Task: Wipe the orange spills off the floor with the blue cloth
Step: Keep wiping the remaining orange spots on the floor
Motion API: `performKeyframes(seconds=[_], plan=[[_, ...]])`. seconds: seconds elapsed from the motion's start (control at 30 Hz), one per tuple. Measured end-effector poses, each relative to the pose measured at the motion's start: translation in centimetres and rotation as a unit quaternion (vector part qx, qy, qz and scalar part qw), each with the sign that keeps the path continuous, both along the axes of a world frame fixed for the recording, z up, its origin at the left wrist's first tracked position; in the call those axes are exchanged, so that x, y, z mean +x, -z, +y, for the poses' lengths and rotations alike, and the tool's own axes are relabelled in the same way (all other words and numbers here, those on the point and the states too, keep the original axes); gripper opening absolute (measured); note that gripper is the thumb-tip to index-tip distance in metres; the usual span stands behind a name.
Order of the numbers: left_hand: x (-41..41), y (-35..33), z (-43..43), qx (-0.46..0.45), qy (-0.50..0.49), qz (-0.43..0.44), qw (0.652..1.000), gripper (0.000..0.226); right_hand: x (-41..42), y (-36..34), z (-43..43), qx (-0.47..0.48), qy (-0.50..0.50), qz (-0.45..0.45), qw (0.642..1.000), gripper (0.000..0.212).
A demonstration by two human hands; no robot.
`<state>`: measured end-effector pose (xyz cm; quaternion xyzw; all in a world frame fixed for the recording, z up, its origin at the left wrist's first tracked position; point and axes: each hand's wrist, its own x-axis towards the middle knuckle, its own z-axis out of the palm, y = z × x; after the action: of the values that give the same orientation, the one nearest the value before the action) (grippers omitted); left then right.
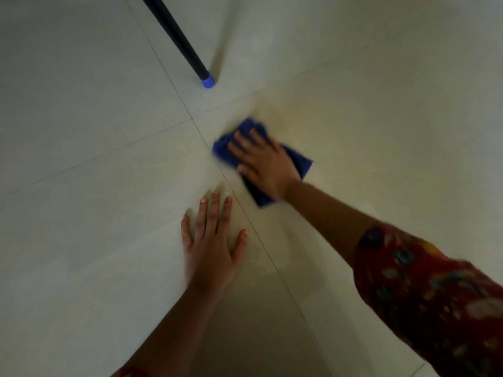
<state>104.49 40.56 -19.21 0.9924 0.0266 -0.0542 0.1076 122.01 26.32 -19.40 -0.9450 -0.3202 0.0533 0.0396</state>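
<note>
**Head view.** The right hand (265,161), blurred, lies palm-down on the folded blue cloth (299,161). Its fingers (239,137) are spread and straight, pressing rather than gripping, probably to keep the whole pad against the floor (81,131). The cloth sits just right of the tile-joint crossing, beside a faint yellowish film (275,114), likely spill residue. The left hand (209,248) rests flat with its fingers extended and holds nothing, apparently bracing the body. A dark pole with a blue cap (208,81) stands beyond.

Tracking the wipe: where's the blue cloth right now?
Head view, just right of centre: the blue cloth lies on the floor under the right hand, ahead of the left hand and nearer than the blue pole tip.
</note>
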Motion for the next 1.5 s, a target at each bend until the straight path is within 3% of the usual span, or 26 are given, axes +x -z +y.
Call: performKeyframes(seconds=[0.07, 0.13, 0.23, 0.3, 0.37, 0.47, 0.53, 0.6, 0.7, 0.77, 0.83, 0.93, 1.0, 1.07, 1.17, 1.23, 1.3, 1.4, 1.47, 1.5], plan=[[0.0, 0.0, -0.1, -0.002, 0.001, -0.006, 1.000, 0.069, -4.5, 0.1, -2.9, 0.011, -0.088, 0.015, 0.996, 0.054], [-0.1, 0.1, -0.1, 0.003, 0.006, -0.010, 1.000, 0.069, -4.9, -0.1, -8.1, 0.030, -0.065, 0.000, 0.997, 0.054], [-0.2, 0.0, -0.1, 0.009, 0.003, -0.013, 1.000, 0.070, -1.2, -0.4, -14.2, 0.022, 0.194, -0.016, 0.981, 0.054], [-0.1, 0.0, -0.2, 0.006, 0.008, -0.012, 1.000, 0.070, 1.3, -0.8, -12.3, 0.028, 0.297, -0.003, 0.954, 0.055], [-0.2, -0.2, -0.1, 0.004, 0.010, -0.012, 1.000, 0.070, 0.1, -0.7, -7.7, 0.032, 0.241, -0.006, 0.970, 0.060], [-0.2, -0.2, -0.1, 0.008, 0.001, -0.016, 1.000, 0.069, -8.8, -0.2, -5.2, 0.027, 0.013, -0.002, 1.000, 0.055], [-0.2, -0.1, -0.1, 0.016, 0.001, -0.017, 1.000, 0.068, -14.2, -0.6, -8.6, 0.017, -0.010, 0.027, 0.999, 0.053], [-0.2, 0.0, -0.2, 0.012, -0.002, -0.022, 1.000, 0.068, -15.1, -0.5, -14.4, 0.028, 0.104, 0.009, 0.994, 0.055], [-0.3, -0.1, -0.3, 0.008, -0.001, -0.026, 1.000, 0.068, -12.0, -0.8, -19.3, 0.012, 0.348, 0.004, 0.937, 0.061], [-0.3, -0.2, -0.4, 0.007, 0.003, -0.027, 1.000, 0.068, -10.0, -0.7, -16.8, 0.021, 0.389, -0.003, 0.921, 0.064], [-0.3, -0.1, -0.4, 0.000, 0.002, -0.026, 1.000, 0.069, -10.4, -0.3, -12.2, 0.035, 0.311, -0.018, 0.950, 0.060], [-0.3, -0.1, -0.3, 0.002, 0.001, -0.029, 1.000, 0.068, -17.6, -0.2, -8.3, 0.016, 0.058, 0.012, 0.998, 0.054], [-0.3, -0.1, -0.3, 0.003, 0.000, -0.031, 1.000, 0.067, -20.4, -0.7, -10.9, 0.026, 0.032, 0.035, 0.999, 0.055], [-0.3, 0.0, -0.4, 0.001, 0.002, -0.032, 1.000, 0.068, -19.0, -0.4, -15.7, 0.030, 0.152, 0.011, 0.988, 0.056], [-0.3, 0.1, -0.3, 0.000, 0.001, -0.031, 1.000, 0.069, -12.2, -1.1, -21.0, 0.007, 0.427, 0.014, 0.904, 0.061], [-0.2, -0.1, -0.4, 0.003, -0.001, -0.030, 1.000, 0.069, -7.7, -1.0, -19.8, 0.010, 0.491, 0.023, 0.871, 0.059], [-0.3, -0.2, -0.4, -0.001, 0.001, -0.029, 1.000, 0.069, -5.4, -0.7, -16.1, 0.009, 0.457, 0.019, 0.889, 0.058], [-0.2, -0.1, -0.2, -0.001, 0.001, -0.026, 1.000, 0.069, -7.9, -0.5, -11.0, 0.023, 0.218, -0.001, 0.976, 0.056], [-0.2, -0.1, -0.2, -0.001, 0.003, -0.025, 1.000, 0.069, -11.5, -0.3, -12.0, 0.028, 0.108, 0.027, 0.993, 0.052], [-0.2, 0.0, -0.3, -0.002, 0.003, -0.025, 1.000, 0.069, -12.2, -0.1, -13.7, 0.045, 0.121, 0.021, 0.991, 0.051]])
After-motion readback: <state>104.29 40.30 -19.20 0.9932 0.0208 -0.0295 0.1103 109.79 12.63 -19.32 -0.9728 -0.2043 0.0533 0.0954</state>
